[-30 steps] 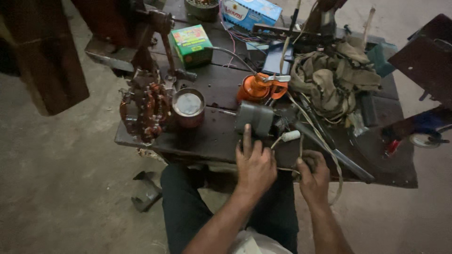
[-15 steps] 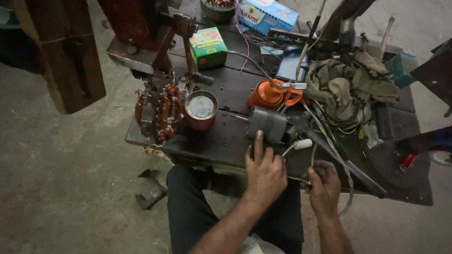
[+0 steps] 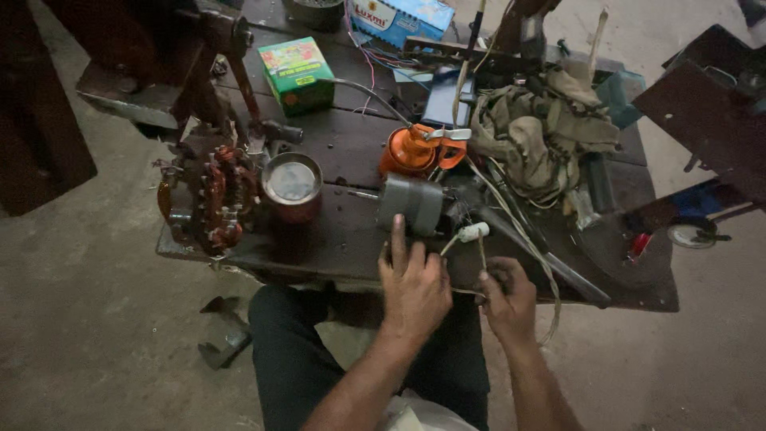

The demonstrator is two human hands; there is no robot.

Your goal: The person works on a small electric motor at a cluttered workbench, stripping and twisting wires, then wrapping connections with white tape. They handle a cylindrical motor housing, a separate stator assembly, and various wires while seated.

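Copper-wound stator [image 3: 214,206] sits at the left end of the dark wooden table [image 3: 343,239], with a round tin [image 3: 292,185] just beside it on the right and a green carton [image 3: 297,74] farther back. Nearer the middle, an orange spouted can [image 3: 415,149] stands behind a small grey motor [image 3: 412,203]. The left hand [image 3: 413,287] lies at the table's near edge, its forefinger stretched forward and touching the motor's housing, the other fingers loosely curled and grasping nothing. Just to the right, a white connector [image 3: 472,232] on thin wires lies beside the motor. The right hand [image 3: 508,301] has its fingers pinched closed on a thin wire [image 3: 482,254] leading up to that connector. Farther right, a heap of olive rags [image 3: 536,136] rests on the table, and a blue carton [image 3: 397,19] lies at the back edge.
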